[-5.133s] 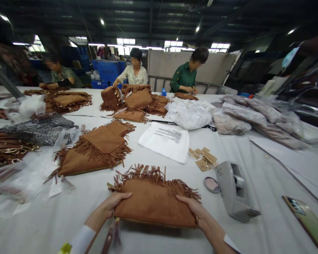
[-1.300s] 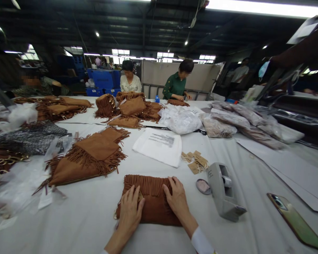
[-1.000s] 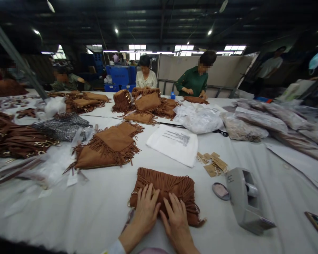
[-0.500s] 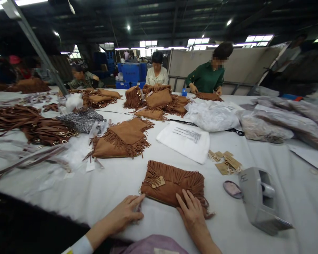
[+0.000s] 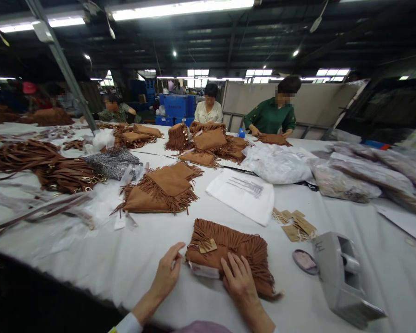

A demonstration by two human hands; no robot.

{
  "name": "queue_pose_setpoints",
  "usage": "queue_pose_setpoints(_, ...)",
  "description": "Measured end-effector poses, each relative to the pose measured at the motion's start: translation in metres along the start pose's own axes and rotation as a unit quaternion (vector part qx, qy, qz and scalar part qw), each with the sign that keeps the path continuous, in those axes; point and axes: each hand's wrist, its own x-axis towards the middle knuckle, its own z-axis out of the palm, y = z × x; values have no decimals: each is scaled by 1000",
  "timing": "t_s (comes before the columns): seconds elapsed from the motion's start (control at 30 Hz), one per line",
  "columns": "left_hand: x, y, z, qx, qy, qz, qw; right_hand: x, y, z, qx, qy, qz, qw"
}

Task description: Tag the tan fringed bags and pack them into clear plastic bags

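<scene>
A brown suede fringed bag [image 5: 229,249] lies flat in front of me, with a kraft tag [image 5: 208,246] on its fringe. A small strip in clear plastic [image 5: 204,271] rests along its near edge, left of my right hand. My right hand [image 5: 241,282] lies on the bag with fingers stretched out. Just off the bag's left corner is my left hand [image 5: 166,270], its fingers loosely bent, thumb apart and nothing visible between them.
A grey tape dispenser [image 5: 346,277], a small round dish [image 5: 305,262] and kraft tags [image 5: 298,225] are at right. Beyond lie a white printed cloth bag [image 5: 242,194], stacked fringed bags [image 5: 162,187] and brown straps [image 5: 62,171]. Co-workers [image 5: 272,115] stand across the table.
The plastic-wrapped strip now lies on the bag's near edge; earlier something clear was under my left hand. That hand has lifted away slightly. My right hand has shifted a little left.
</scene>
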Motion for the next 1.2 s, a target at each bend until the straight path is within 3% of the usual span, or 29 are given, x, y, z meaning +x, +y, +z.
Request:
queue_pose_setpoints(0.07,10,-9,-2,32,32,-58,997,1,6,0,-16,-9,-19,1000)
queue_pose_setpoints(0.13,19,-11,0,43,8,-62,997,2,12,-3,-32,-32,-52,998)
queue_pose_setpoints(0.27,36,4,15,-98,-13,-44,994,-1,16,-4,-31,-17,-47,998)
queue_pose_setpoints(0.47,47,30,38,-280,-3,-44,959,-6,18,2,13,25,-25,999)
queue_pose_setpoints(0.63,42,45,39,-327,19,-72,942,-1,22,-7,23,-15,-12,1000)
queue_pose_setpoints(0.8,37,49,19,-275,34,-135,951,-2,17,-1,17,-16,2,1000)
queue_pose_setpoints(0.9,20,39,-4,-73,-35,-205,975,-4,11,5,8,-12,11,1000)
queue_pose_setpoints(0.97,3,31,-21,71,-88,-197,974,-6,9,5,4,-33,10,999)
queue_pose_setpoints(1.03,-14,26,-37,146,-120,-172,967,-7,8,2,-2,-57,-8,998)
queue_pose_setpoints(1.13,-33,28,-61,135,-134,-172,967,-6,9,-3,-9,-75,-28,997)
queue_pose_setpoints(1.2,-38,35,-70,67,-138,-173,973,-6,8,-5,-9,-77,-25,997)
